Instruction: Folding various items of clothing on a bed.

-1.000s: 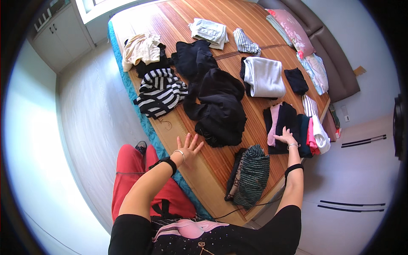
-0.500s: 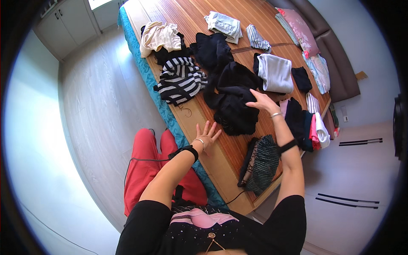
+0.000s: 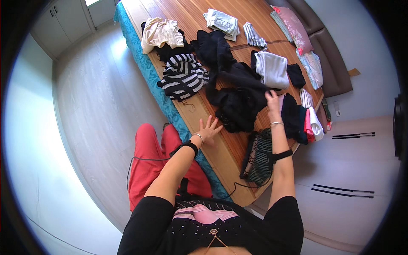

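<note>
A black garment point(image 3: 236, 104) lies crumpled in front of me on the wooden slatted mat. Its far right part is drawn out toward my right hand point(image 3: 273, 105), whose bent fingers are closed on the cloth's edge, slightly blurred. My left hand point(image 3: 208, 131) rests with fingers spread on the mat's tan border, just short of the garment's near side, holding nothing. Beyond it lies another black garment point(image 3: 212, 46). A black-and-white striped knit point(image 3: 183, 78) sits to the left. Below my right wrist is a folded dark green textured garment point(image 3: 260, 159).
A cream garment point(image 3: 161, 35) lies on dark cloth at the far left. Folded light-coloured clothes point(image 3: 222, 23), a striped piece point(image 3: 255, 36) and a grey-white folded item point(image 3: 271, 70) lie farther back. A row of folded clothes point(image 3: 292, 117) lines the right edge, near pillows point(image 3: 293, 32) and a headboard point(image 3: 329, 55).
My right hand has moved right and slightly up, pulling part of the black garment outward. My left hand stays spread on the mat border. The view has shifted slightly.
</note>
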Action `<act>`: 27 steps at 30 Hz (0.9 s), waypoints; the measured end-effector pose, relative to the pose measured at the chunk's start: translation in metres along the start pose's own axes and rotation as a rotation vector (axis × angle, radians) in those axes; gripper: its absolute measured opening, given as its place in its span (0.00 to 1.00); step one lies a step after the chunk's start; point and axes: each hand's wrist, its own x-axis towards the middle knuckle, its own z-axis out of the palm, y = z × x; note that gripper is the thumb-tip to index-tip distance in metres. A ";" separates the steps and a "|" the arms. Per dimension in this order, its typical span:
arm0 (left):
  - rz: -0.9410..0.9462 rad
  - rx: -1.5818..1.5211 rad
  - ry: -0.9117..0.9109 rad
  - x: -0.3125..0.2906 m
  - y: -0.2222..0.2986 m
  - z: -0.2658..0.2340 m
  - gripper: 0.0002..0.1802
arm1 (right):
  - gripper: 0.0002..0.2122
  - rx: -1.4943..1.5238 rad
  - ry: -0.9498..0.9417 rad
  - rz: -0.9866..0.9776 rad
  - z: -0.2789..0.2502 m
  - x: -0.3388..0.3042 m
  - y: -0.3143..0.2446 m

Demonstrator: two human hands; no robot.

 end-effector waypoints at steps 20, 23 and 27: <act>0.229 -0.797 0.662 -0.102 0.018 -0.066 0.39 | 0.22 -0.301 -1.570 -0.669 0.061 -0.329 -0.131; 0.212 -0.481 0.692 -0.133 0.024 -0.064 0.36 | 0.26 -0.192 -1.407 -0.458 0.052 -0.304 -0.126; 0.209 -0.326 0.695 -0.156 0.037 -0.050 0.33 | 0.29 -0.226 -0.583 -0.570 0.046 -0.271 -0.137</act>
